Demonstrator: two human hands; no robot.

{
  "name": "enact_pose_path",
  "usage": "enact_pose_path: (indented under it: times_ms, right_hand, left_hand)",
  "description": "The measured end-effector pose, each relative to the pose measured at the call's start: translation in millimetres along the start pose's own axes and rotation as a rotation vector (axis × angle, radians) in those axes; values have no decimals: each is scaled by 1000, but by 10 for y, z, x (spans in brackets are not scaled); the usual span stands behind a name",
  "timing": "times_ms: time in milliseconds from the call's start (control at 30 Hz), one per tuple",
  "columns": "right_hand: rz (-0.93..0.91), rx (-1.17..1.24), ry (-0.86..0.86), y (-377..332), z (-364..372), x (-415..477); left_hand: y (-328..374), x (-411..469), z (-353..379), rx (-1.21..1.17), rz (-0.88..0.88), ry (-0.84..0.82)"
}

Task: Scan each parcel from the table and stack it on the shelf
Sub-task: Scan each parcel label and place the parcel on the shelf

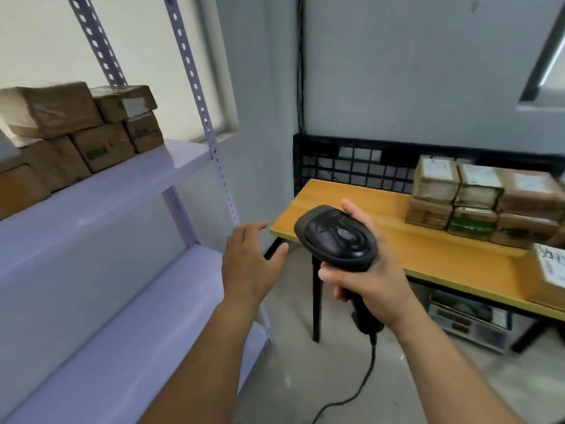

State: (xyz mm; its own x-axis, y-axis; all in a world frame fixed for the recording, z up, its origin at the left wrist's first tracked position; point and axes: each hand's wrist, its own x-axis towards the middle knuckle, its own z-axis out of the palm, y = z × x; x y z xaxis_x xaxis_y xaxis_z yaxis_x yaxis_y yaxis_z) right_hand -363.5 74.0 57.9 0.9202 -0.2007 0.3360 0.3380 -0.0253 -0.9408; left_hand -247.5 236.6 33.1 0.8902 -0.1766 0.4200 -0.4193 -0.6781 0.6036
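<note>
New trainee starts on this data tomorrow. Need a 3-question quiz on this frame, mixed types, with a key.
1. True or false: the left hand is holding a parcel.
2. The right hand grips: A) a tape roll, B) the scanner, C) a marker pen.
3. Fill in: the parcels beyond the scanner are stacked on a wooden ____.

Key: 1 false, it is open and holds nothing; 2 B; 3 table.
</note>
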Motion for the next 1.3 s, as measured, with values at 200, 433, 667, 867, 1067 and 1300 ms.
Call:
enact_pose_path:
  times_ms: [200, 433, 667, 867, 1067, 1300]
  right_hand:
    - [50, -84, 139, 37, -640, 21]
    - [86, -240, 286, 120, -1326, 368]
    - [108, -234, 388, 276, -1872, 905]
    - [136, -246, 446, 434, -2228, 1316]
    - [159, -329, 497, 594, -2610, 1558]
    - [166, -368, 539, 753, -3085, 1742]
  left_hand:
    - [418, 218, 732, -96, 89, -144]
    - [892, 695, 1481, -174, 140, -247]
    - [1125, 1293, 2006, -185, 193, -338]
    - [1258, 1731, 2488, -214, 250, -405]
    - [1443, 2105, 3006, -231, 278, -451]
    - [1670, 2334, 3488, -255, 251, -537]
